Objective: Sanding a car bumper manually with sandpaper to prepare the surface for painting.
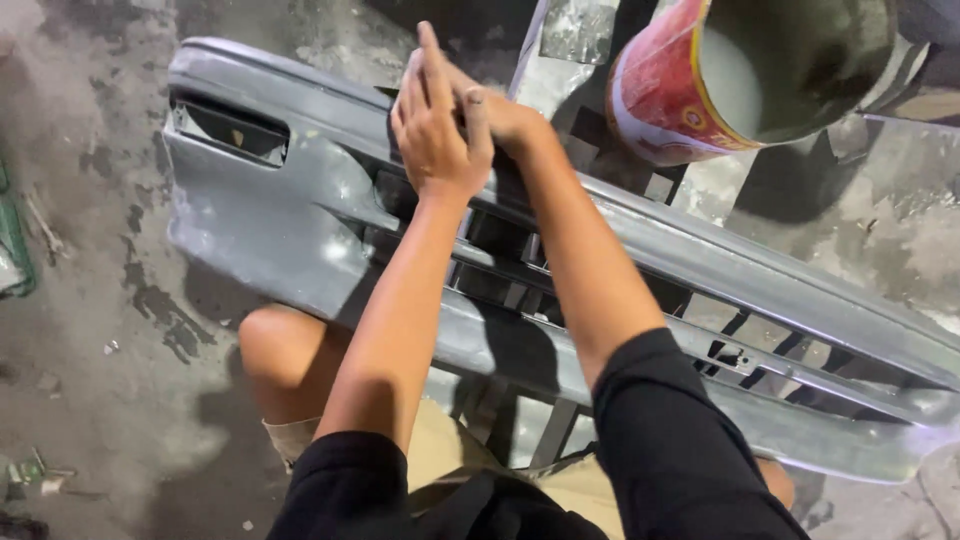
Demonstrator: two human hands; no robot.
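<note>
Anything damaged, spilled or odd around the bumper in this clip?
Nothing spilled. The grey bumper looks dull and patchy, its lamp opening empty. Both hands, left hand over right hand, press on its top edge. A red bucket of cloudy liquid stands close behind.

Both hands press together on the upper edge of a grey car bumper [300, 230] lying across the wet concrete floor [90, 330]; the left hand [438, 135] lies over the right hand [505, 120], fingers flat. A red-and-yellow bucket [665, 95] of cloudy water stands just beyond the bumper.
</note>
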